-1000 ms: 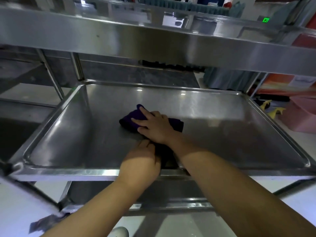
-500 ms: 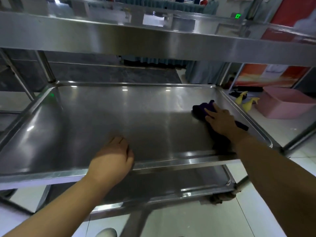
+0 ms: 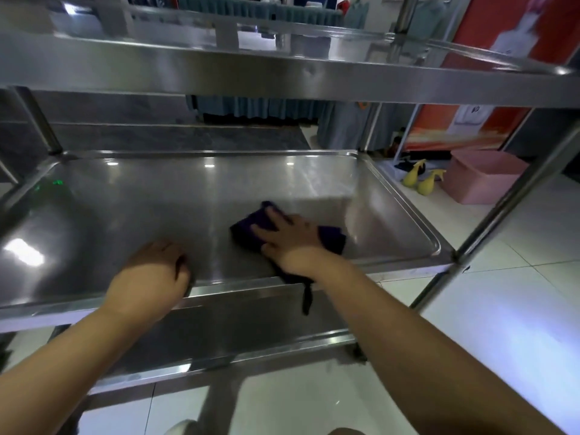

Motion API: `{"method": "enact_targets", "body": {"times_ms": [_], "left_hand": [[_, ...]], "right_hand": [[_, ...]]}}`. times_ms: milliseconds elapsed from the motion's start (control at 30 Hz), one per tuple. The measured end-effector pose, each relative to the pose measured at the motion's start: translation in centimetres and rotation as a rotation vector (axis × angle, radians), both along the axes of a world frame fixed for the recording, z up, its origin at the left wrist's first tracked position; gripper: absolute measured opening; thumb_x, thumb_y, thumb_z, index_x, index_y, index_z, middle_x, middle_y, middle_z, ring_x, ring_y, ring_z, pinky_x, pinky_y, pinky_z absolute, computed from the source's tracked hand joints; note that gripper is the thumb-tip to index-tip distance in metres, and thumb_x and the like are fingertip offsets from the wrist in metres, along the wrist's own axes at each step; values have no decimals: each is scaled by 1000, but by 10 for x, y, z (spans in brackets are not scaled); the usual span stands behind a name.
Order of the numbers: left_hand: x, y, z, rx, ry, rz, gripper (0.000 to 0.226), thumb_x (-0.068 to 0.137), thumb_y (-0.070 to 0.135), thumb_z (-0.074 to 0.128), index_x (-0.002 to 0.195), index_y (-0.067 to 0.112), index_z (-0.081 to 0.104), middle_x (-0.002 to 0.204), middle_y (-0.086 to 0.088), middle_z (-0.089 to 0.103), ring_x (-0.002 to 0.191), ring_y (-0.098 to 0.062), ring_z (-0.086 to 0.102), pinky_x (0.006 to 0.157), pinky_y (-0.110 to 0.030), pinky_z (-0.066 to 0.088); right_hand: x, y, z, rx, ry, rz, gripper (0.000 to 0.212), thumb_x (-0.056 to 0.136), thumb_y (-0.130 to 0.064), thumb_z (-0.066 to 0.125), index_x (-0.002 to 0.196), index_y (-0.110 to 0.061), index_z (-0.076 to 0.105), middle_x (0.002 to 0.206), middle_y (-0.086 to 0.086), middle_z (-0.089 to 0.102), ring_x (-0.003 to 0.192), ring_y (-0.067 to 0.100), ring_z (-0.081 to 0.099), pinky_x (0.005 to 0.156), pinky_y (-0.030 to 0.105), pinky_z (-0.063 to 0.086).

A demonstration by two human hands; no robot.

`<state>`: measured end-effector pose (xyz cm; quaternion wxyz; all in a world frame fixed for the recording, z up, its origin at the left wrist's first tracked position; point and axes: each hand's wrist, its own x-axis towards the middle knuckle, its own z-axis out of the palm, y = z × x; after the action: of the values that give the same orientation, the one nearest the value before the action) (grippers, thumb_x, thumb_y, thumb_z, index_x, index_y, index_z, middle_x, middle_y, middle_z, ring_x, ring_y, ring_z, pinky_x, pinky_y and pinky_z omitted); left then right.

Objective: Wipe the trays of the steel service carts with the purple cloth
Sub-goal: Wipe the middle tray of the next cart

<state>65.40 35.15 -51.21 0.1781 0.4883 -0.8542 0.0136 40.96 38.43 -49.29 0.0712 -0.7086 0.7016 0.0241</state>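
Right hand (image 3: 290, 238) flat, fingers spread, pressing purple cloth (image 3: 251, 227) onto middle tray (image 3: 125, 199) of steel service cart, right of centre; one corner trailing over near rim. Left hand (image 3: 150, 277) curled over near rim, gripping tray edge.

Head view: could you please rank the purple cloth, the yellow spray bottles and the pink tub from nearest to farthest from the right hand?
1. Purple cloth: under the right hand, on the middle tray.
2. Yellow spray bottles: on the floor, beyond the tray's right edge.
3. Pink tub: behind the bottles, farther right.
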Motion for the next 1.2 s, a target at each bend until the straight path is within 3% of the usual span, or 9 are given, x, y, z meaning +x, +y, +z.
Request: {"method": "enact_targets", "body": {"times_ms": [100,200,367,500,733,833,933,1033,1200], "left_hand": [[3,-4,1,36,27,35,32,72,28,39,74,12,66,82,-12,62,74,-35,55,61,-35,43],[4,-4,2,33,33,25,31,73,27,40,78,12,67,85,-13,62,77,-35,55,63,-35,44],[1,-2,5,47,6,23,24,80,25,48,80,10,67,86,-13,62,79,-35,56,63,-36,47],[-11,-1,16,61,-55,104,13,82,21,59,75,10,63,85,-11,58,80,-32,54,60,-31,37],[-88,12,20,95,-127,-116,29,85,33,51,81,8,64,88,-15,64,85,-36,58,68,-37,45],[-115,15,10,123,-146,-185,39,80,35,39,75,5,64,78,-17,63,73,-37,59,63,-40,48],[-124,22,7,131,-102,-163,24,88,20,51,99,5,65,102,-16,62,92,-35,55,76,-38,41],[-122,16,-1,86,-53,-164,28,91,14,48,114,8,61,113,-12,58,101,-31,50,82,-35,37],[-127,10,-9,68,-62,-177,22,83,23,50,88,7,64,91,-13,60,82,-35,53,68,-39,44]], "right_hand": [[33,15,-1,10,-109,205,45,104,-35,31,146,-49,27,162,-11,-4,142,32,12,112,41,11],[23,38,-5,-87,-223,212,41,102,-23,38,137,-42,48,160,-14,12,139,28,21,110,39,16],[-49,82,-9,-248,-245,16,38,93,-10,52,120,-34,66,152,-9,37,134,26,37,106,40,31],[-118,117,-6,-312,-135,-207,39,89,-7,54,115,-32,69,149,-5,42,128,32,44,101,42,34],[-126,122,-3,-282,27,-569,41,97,-20,44,130,-40,56,156,-7,29,125,29,36,98,37,26],[-75,101,-1,-236,56,-437,43,99,-27,40,138,-44,45,159,-6,20,126,30,32,94,37,26],[-22,77,-4,-218,34,-204,45,99,-29,39,142,-42,40,161,-2,15,132,33,29,96,40,27],[-18,64,-11,-229,21,-135,46,99,-30,38,144,-42,38,161,-4,14,133,31,30,99,41,29],[-103,72,-14,-226,33,-291,46,99,-34,33,144,-43,38,161,-7,15,129,29,34,101,38,31]]}}
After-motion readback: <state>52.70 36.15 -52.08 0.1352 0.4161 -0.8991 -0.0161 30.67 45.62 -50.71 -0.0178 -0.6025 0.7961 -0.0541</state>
